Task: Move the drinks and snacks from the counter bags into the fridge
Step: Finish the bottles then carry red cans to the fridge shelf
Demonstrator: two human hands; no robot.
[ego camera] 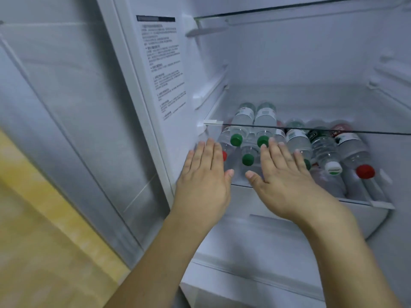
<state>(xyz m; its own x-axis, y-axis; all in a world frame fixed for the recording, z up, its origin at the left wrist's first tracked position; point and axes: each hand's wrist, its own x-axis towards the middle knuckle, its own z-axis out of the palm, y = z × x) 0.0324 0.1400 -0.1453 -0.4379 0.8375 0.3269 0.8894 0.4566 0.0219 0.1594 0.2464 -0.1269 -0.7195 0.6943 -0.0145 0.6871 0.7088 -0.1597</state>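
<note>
Several clear water bottles lie stacked on their sides on a low glass shelf (360, 202) inside the open fridge, caps toward me. Two green-capped bottles (242, 121) lie on top of the pile at the left, a white-capped bottle (324, 147) and a red-capped bottle (353, 150) to the right. My left hand (203, 183) is held flat with straight fingers in front of the left end of the pile. My right hand (282, 181) is flat too, its fingers over the middle bottles. Neither hand holds anything.
An upper glass shelf edge (311, 130) crosses just above the bottles. The fridge's left inner wall carries a printed label (164, 70). A white drawer front (278, 236) sits under the bottle shelf. A steel panel (73, 121) and a yellow surface (44, 241) lie to the left.
</note>
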